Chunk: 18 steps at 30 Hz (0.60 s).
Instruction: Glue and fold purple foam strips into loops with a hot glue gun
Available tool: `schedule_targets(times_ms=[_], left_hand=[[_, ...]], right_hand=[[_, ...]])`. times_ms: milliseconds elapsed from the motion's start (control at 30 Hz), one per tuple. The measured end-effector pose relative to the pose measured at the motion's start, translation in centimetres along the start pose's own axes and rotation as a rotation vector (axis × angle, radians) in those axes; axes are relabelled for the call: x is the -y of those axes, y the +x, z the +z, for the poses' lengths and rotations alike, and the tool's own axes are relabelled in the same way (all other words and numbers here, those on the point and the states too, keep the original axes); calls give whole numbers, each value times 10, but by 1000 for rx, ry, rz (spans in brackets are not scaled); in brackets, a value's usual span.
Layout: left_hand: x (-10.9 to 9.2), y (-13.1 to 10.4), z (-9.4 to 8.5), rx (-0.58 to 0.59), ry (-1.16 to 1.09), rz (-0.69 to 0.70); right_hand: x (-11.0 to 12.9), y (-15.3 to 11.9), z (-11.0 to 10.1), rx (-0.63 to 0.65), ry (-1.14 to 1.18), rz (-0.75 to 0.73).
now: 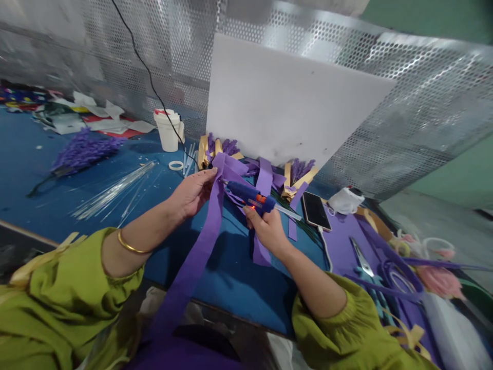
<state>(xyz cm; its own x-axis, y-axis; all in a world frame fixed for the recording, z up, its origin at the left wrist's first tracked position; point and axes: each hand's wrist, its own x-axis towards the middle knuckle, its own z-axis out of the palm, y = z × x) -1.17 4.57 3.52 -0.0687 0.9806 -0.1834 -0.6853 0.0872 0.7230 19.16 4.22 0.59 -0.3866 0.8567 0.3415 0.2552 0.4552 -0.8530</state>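
My left hand pinches a long purple ribbon near its top, where the strip folds over. From there the ribbon hangs past the table edge to my lap. In my right hand is a blue hot glue gun with orange parts and a small red light. Its nozzle points left and meets, or nearly meets, the ribbon beside my left fingers. A clear glue stick juts from the gun's back. Behind the gun, more purple strips lie over green stems, partly hidden.
Small lavender bunches in tan wrapping stand against a white board. A phone with a cable, scissors and purple sheets lie right. Leftward are clear sticks, a white cup, a tape roll and a lavender bunch.
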Motion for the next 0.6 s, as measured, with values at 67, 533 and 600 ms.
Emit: schedule_targets(times_ms=[67, 533, 600], left_hand=[[-2, -4, 3, -12, -19, -41], [-8, -17, 15, -94, -10, -144], [-8, -16, 16, -118, -15, -144]], right_hand=[[0, 0, 0, -13, -12, 5], [2, 0, 0, -41, -31, 13], [2, 0, 0, -35, -51, -8]])
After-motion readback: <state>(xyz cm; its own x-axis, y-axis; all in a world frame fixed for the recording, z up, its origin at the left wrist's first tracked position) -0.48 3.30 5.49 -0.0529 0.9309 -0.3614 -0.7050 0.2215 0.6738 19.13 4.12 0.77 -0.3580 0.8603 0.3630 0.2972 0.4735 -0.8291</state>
